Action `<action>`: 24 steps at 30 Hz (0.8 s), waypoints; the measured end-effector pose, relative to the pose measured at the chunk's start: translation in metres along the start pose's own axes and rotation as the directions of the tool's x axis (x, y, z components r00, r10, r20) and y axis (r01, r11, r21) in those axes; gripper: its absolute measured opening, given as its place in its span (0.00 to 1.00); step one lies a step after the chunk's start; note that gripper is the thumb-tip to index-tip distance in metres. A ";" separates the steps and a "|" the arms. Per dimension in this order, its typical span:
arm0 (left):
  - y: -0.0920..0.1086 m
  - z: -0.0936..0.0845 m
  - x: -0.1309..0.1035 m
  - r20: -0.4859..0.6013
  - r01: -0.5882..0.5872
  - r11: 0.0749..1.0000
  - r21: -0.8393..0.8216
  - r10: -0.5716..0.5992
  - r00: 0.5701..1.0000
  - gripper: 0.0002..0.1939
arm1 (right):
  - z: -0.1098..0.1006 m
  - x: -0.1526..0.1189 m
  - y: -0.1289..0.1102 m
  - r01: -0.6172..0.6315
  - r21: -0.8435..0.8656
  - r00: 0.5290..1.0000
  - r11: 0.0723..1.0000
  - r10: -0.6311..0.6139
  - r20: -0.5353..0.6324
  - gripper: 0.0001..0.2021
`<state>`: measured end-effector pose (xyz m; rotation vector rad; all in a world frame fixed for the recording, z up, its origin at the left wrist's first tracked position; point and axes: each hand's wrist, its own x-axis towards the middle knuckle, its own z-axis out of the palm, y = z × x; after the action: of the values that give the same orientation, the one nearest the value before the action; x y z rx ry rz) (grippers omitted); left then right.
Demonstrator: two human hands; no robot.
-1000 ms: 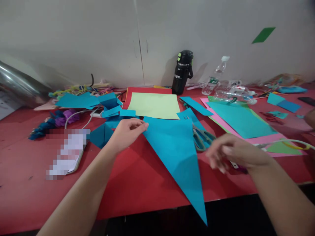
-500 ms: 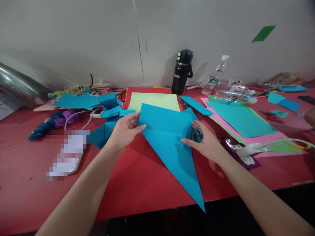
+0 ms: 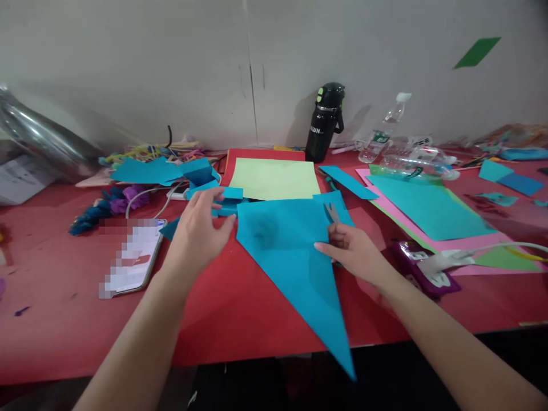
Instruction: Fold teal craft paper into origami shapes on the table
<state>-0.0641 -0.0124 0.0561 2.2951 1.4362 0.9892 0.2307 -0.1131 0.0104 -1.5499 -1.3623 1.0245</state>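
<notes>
A large blue sheet of paper [image 3: 285, 257] tapers to a point that hangs past the table's front edge. My right hand [image 3: 353, 248] pinches its right edge, thumb on top. Just beyond those fingers show the grey blades of scissors [image 3: 331, 213]; their handles are hidden, and whether the hand touches them I cannot tell. To the left of the sheet, my left hand [image 3: 199, 225] is raised, fingers curved and apart, with nothing in it. Another blue paper piece [image 3: 342, 205] lies behind the right hand. Folded blue paper pieces [image 3: 199, 171] lie beyond the left hand.
A phone [image 3: 139, 257] lies left of my left forearm. Pale green paper [image 3: 274, 177], a black flask [image 3: 325, 123] and clear bottles [image 3: 381, 134] are at the back. To the right are coloured sheets [image 3: 428, 208] and a purple packet [image 3: 411, 262] under a white cable plug.
My left hand has let go of the sheet's left corner and moved left. The sheet's upper part has come down flatter, and the scissor blades now show. The right hand still grips the edge.
</notes>
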 end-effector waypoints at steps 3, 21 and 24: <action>0.019 0.003 -0.043 0.195 -0.253 0.967 0.031 0.243 0.950 0.15 | 0.008 -0.002 -0.001 0.056 -0.144 0.998 0.988 -0.052 0.035 0.14; 0.047 0.032 -0.109 0.409 -0.312 0.938 0.149 0.229 0.884 0.20 | 0.005 0.001 0.007 0.043 -0.224 0.988 0.974 -0.075 -0.138 0.25; 0.054 0.040 -0.119 0.399 -0.313 0.933 0.177 0.223 0.889 0.29 | 0.009 0.018 0.006 0.096 -0.171 0.981 0.981 -0.122 -0.149 0.23</action>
<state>-0.0335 -0.1365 0.0071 2.7273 1.1472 0.4119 0.2254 -0.0955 0.0004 -1.6192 -1.4302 0.7212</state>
